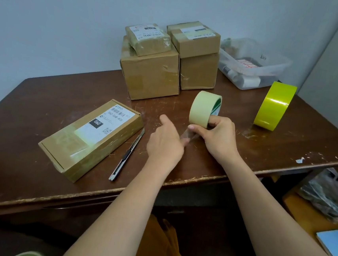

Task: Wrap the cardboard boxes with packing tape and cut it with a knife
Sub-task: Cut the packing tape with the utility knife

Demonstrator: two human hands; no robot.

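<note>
Right hand (219, 136) grips pale tape roll (204, 109) (clear strip peeled).

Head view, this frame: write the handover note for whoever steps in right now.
Right hand grips the pale tape roll, held upright above the table. Left hand pinches the clear tape end peeled from it.
Flat labelled box lies at left, already showing some tape; the knife lies beside it, untouched. Four more boxes are stacked at the back. A yellow tape roll stands at right.
Done: tape end freed. Left: pull tape over the box, wrap, cut with the knife.
</note>
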